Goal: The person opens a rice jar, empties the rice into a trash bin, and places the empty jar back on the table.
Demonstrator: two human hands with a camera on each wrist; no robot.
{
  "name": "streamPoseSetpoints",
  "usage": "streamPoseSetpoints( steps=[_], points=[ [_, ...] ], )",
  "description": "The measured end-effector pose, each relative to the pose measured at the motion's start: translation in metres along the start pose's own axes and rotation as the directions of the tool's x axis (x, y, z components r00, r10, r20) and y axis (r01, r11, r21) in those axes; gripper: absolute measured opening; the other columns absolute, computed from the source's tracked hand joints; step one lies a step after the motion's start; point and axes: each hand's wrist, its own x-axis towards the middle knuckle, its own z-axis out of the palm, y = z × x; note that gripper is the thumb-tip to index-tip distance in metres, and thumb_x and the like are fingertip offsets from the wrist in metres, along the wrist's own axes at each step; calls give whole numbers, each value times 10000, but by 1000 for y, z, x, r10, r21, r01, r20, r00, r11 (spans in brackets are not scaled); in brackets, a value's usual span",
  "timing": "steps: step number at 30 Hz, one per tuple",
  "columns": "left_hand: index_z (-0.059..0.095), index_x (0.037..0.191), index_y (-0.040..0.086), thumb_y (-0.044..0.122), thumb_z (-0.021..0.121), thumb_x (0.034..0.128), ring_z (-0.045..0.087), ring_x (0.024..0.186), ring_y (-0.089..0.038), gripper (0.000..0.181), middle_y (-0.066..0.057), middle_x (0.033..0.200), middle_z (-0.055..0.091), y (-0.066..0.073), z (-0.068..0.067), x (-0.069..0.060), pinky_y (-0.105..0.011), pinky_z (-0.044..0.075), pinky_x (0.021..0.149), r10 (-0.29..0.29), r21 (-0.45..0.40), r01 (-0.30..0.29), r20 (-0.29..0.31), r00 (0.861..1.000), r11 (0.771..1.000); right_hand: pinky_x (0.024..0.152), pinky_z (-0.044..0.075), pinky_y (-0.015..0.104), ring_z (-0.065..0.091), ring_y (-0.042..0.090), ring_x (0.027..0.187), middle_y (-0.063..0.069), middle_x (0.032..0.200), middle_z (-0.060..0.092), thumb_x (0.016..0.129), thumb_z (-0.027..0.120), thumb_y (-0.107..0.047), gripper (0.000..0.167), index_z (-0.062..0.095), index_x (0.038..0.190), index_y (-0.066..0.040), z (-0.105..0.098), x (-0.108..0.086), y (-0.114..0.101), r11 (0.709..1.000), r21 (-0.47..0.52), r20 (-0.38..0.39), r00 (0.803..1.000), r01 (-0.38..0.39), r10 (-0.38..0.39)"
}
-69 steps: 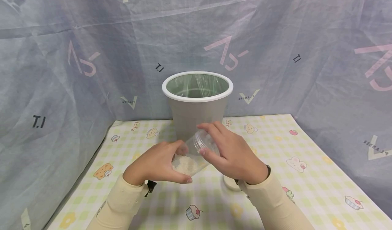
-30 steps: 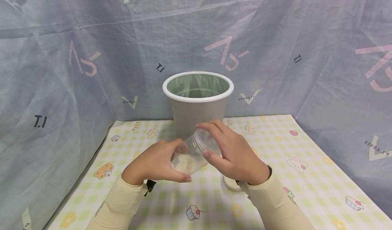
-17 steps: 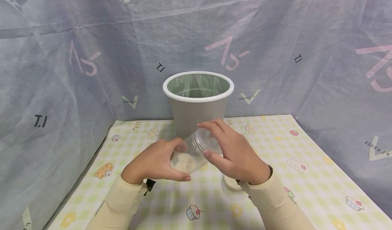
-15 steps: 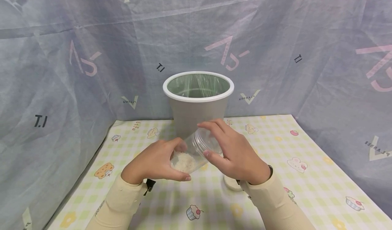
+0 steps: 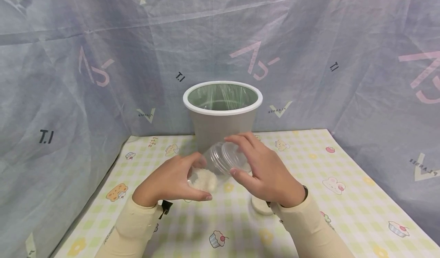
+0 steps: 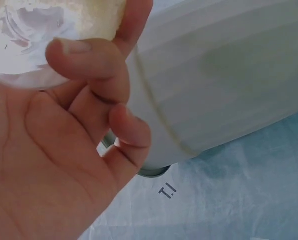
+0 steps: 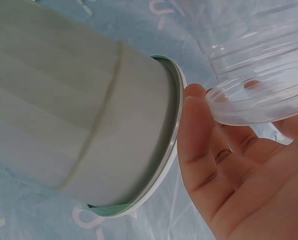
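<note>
My left hand [image 5: 172,181] grips a clear plastic jar [image 5: 210,159], tilted with its ridged mouth toward the upper right. A clump of off-white, crumbly stuff [image 5: 204,179] lies at its lower end. In the left wrist view the jar [image 6: 19,45] sits against the curled fingers, only its lower part showing. My right hand [image 5: 266,170] holds a clear round lid [image 5: 233,157] by its rim, between thumb and fingers. In the right wrist view the lid [image 7: 259,107] is close to the jar's ridged neck; whether they touch I cannot tell.
Behind the hands stands a grey bin [image 5: 222,126] with a white rim and clear liner. A round off-white disc [image 5: 261,205] lies on the checked tablecloth [image 5: 192,235], partly hidden by my right wrist. Grey-blue cloth [image 5: 154,59] hangs around the table.
The jar has shifted slightly left with my left hand, and the lid slightly right with my right hand. The jar's ridged mouth and the lid now show as separate rings; the off-white clump has shifted.
</note>
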Motion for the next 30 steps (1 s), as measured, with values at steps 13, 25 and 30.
streamPoseSetpoints(
  steps=[13, 25, 30],
  points=[
    [611, 1157, 336, 702, 878, 621, 593, 728, -51, 702, 159, 959, 701, -4, -9, -3, -277, 503, 687, -48, -3, 48, -46, 998, 999, 882, 536, 326, 615, 132, 1057, -43, 1368, 534, 913, 620, -327, 580, 514, 1465, -184, 0, -1, 0, 1000, -4, 10, 1000, 3, -3],
    [621, 1181, 361, 626, 922, 622, 578, 712, -88, 688, 171, 933, 688, -7, -23, -10, -282, 505, 667, -83, -62, 78, -95, 992, 995, 869, 534, 331, 596, 114, 1060, -69, 1379, 512, 917, 609, -314, 585, 494, 1480, -207, -1, 0, 3, 999, -20, 32, 999, -25, 26],
    [618, 1191, 348, 656, 912, 617, 563, 680, -96, 714, 149, 908, 690, -8, -25, -11, -285, 501, 642, -85, -56, 79, -103, 991, 995, 876, 534, 330, 604, 121, 1063, -74, 1381, 508, 910, 614, -309, 591, 499, 1477, -190, 0, 0, 3, 999, -18, 37, 999, -31, 32]
  ],
)
